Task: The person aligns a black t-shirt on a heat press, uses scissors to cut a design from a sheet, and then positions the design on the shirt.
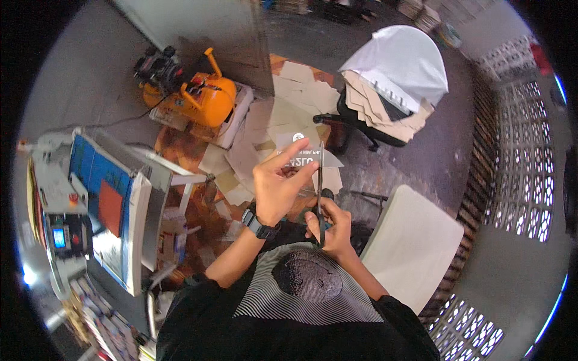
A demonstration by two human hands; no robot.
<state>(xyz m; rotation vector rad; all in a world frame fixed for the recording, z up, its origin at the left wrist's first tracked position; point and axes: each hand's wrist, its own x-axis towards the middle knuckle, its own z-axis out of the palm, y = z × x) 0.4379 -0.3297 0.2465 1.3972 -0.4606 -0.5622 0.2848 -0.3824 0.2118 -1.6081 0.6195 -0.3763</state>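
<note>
A small translucent sheet with white printing is pinched in my left hand, which wears a dark watch. My right hand grips black-handled scissors, their blades pointing away from me along the right side of the sheet. Both hands are raised in front of my dark shirt, above scattered sheets of paper or card on the floor.
An orange air compressor stands at back left. A machine with a blue-covered bed is at left. At right are a chair draped with white material and brown sheets, a white padded board, and a latticed wall.
</note>
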